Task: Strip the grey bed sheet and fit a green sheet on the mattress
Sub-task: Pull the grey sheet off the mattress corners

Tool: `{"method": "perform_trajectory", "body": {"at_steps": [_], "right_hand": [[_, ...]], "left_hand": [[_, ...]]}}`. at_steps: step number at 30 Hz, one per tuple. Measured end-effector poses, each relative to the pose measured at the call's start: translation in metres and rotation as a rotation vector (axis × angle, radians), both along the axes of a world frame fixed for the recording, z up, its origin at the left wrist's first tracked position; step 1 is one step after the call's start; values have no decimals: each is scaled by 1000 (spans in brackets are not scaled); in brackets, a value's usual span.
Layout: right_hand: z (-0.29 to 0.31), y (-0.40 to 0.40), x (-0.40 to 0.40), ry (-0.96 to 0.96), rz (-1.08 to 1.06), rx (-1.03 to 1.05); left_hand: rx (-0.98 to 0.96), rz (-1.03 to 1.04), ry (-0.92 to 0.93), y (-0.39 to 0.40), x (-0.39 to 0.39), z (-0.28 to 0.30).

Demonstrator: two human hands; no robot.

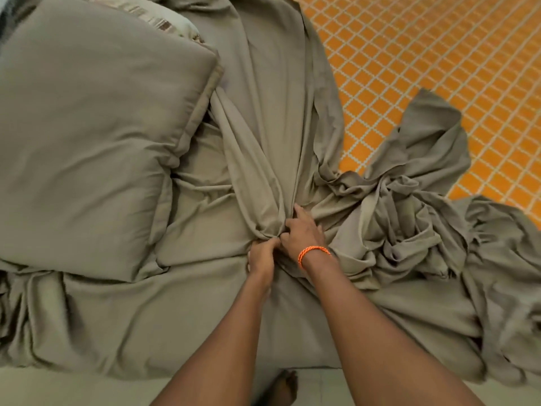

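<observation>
Both hands, left hand and right hand, grip a bunched fold of the grey sheet at frame centre. A matching pillow (large, upper left) weighs on it; the orange patterned mattress shows upper right.

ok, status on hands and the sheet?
Both hands gripping one bunch of grey sheet. Sheet half off the orange mattress. Pillow lying on it.

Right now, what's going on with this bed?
A person is stripping the bed. Both hands, left hand and right hand, grip a gathered bunch of the grey sheet mid-mattress. Part of the sheet is already pulled loose and heaped at the right, exposing the orange patterned mattress. A grey pillow lies on the left.
</observation>
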State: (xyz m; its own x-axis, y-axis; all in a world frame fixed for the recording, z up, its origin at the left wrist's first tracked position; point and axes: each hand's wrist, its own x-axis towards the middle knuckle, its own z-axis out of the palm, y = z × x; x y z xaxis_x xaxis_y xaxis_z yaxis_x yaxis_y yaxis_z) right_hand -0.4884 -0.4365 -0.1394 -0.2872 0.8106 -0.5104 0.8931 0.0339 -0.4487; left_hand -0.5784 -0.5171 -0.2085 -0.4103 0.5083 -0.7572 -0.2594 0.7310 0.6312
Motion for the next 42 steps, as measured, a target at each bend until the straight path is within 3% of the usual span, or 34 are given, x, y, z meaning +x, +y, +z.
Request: {"method": "perform_trajectory", "body": {"at_steps": [5,10,13,15,17,19,21,24,26,28,29,32,33,34,36,38,40,42], "right_hand": [[5,25,-4,-6,-26,-32],[15,76,-17,-24,13,-194],[20,116,-22,5,-159,177],[15,138,-28,-68,-239,495],[9,154,-35,-211,-313,612],[4,169,-39,-265,-466,533],[-3,181,-38,-244,-616,318],[-19,186,-29,-44,-650,133],[-19,184,-25,162,-511,50],[-18,175,-26,210,-305,-109],[-13,167,-29,207,-198,-237],[11,150,-58,183,59,-524],[15,150,-65,174,74,-588],[27,151,-69,170,81,-642],[36,160,-60,49,49,-591],[32,178,-51,-58,-16,-482],[19,200,-50,45,-108,-430],[1,225,-47,138,-140,-187]], "left_hand": [[-89,17,10,5,0,-34],[-252,-141,125,20,7,53],[-333,-297,172,29,11,53],[-364,-341,207,34,11,44],[-386,-383,206,32,12,36],[-385,-430,227,32,14,31],[-397,-442,252,33,16,27],[-397,-479,259,33,13,37],[-343,-505,121,35,0,49],[-224,-519,-21,43,-26,66],[-171,-494,45,48,-42,73],[-26,-261,715,84,-89,97],[114,-171,833,106,-96,105],[289,-173,838,129,-97,109],[567,-373,744,175,-87,106],[685,-549,678,215,-67,96],[678,-571,586,243,-49,81],[614,-529,496,257,-36,63]]}}
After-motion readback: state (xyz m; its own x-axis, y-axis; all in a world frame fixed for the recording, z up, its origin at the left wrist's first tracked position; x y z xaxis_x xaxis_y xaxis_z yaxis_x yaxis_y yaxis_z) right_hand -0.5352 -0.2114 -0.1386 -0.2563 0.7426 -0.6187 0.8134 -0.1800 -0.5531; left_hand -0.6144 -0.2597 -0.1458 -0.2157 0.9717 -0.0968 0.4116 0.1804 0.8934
